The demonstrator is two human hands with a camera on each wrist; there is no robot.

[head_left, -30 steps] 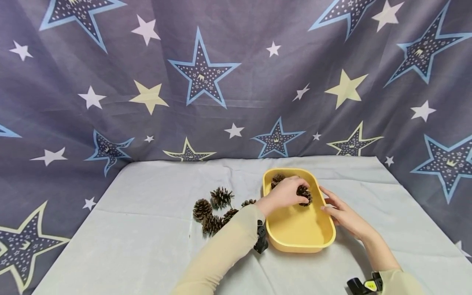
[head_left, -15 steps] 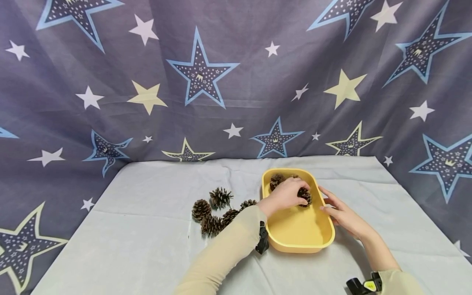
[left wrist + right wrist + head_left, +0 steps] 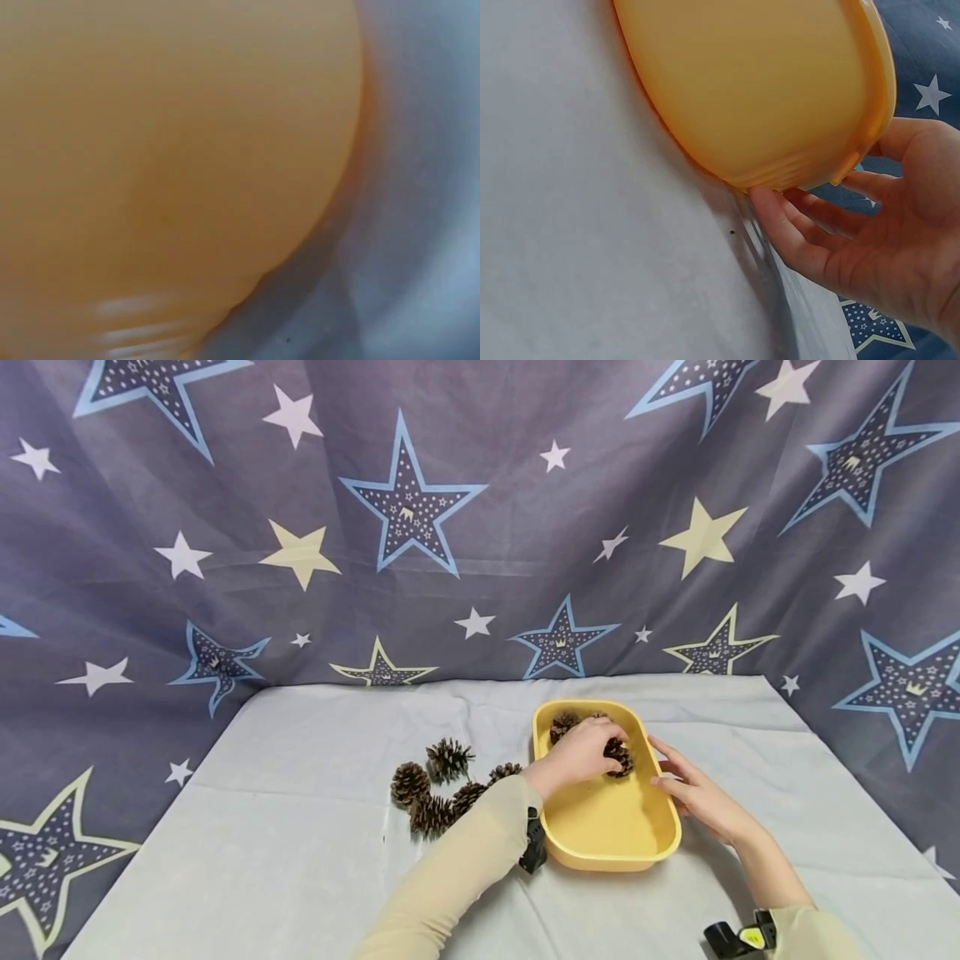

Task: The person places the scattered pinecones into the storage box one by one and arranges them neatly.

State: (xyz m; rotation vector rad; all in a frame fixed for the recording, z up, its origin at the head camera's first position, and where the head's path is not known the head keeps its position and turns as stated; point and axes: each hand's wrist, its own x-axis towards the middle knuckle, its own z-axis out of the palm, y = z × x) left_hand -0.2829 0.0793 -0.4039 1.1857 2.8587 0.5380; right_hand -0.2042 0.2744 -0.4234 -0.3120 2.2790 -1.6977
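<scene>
In the head view, a yellow rectangular box (image 3: pixel 607 835) with rounded corners sits on the table. My left hand (image 3: pixel 576 758) reaches inside it, thumb and fingers around a pine cone (image 3: pixel 618 758) low in the box. Farther back in the box is another pine cone (image 3: pixel 564 725), and a third shows partly behind the hand. My right hand (image 3: pixel 701 797) rests its fairly straight fingers and thumb against the box's outer right side. In the right wrist view, its fingers (image 3: pixel 799 236) touch the outer wall. The left wrist view holds only blurred yellow wall (image 3: pixel 187 150) and cloth.
Left of the box lies a loose group of several pine cones (image 3: pixel 431 816), partly behind the left forearm. A pale cloth (image 3: pixel 262 827) covers the table. A dark star-patterned curtain (image 3: pixel 480 568) hangs along the back and sides.
Almost nothing differs. The left hand stays in the box at the pine cone, having shifted only slightly, and the right hand keeps its place on the box's side.
</scene>
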